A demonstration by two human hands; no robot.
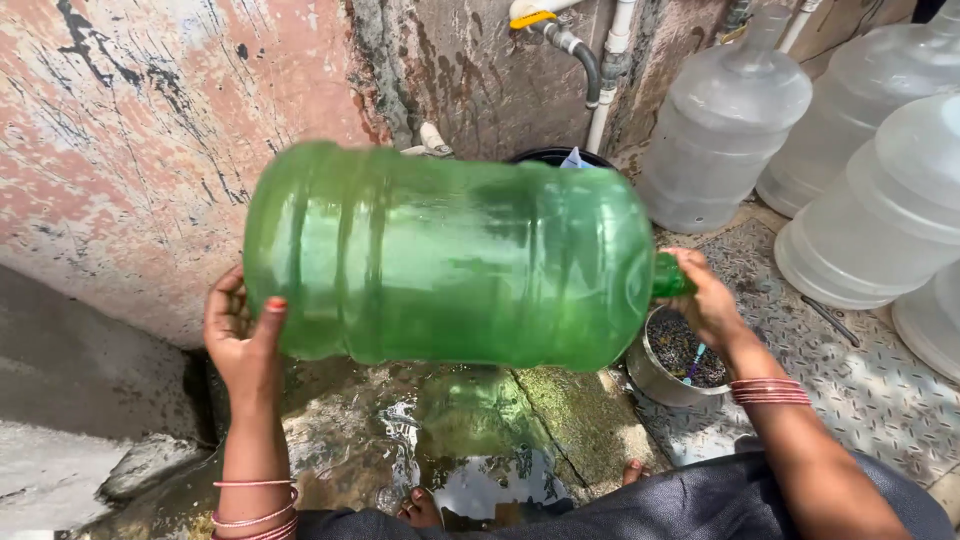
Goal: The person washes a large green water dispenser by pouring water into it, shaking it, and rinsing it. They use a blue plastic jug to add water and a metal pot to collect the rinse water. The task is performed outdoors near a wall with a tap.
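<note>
Green and translucent, a large water jug (pixel 450 262) lies on its side across the middle of the frame, held off the ground with its base toward the left and its neck toward the right. In this single head view the left hand (pixel 240 335) cups the base at centre left, palm against the bottom rim and thumb up over the edge. The right hand (pixel 705 300) is wrapped around the neck at centre right, fingers closed over the mouth so the opening is hidden. The two hands are well apart, one at each end of the jug, and pink bangles ring both wrists.

Below the jug the wet floor (pixel 470 440) is dark with a puddle (pixel 480 485) that mirrors the sky, and toes show at the bottom edge near it. A metal bowl (pixel 650 375) with dark contents sits just under the neck and right hand, partly covered by them. To the right lies a patterned metal plate (pixel 870 390).

Clear empty water jugs (pixel 725 120) are stacked in the upper right, leaning against one another near the wall. Behind the green jug, a peeling pink wall (pixel 130 130) fills the upper left. White pipes (pixel 612 70) and a tap with a yellow handle (pixel 530 18) come down at top centre. A dark round rim (pixel 545 155) peeks over the jug's top edge; the jug blocks the rest of it.
</note>
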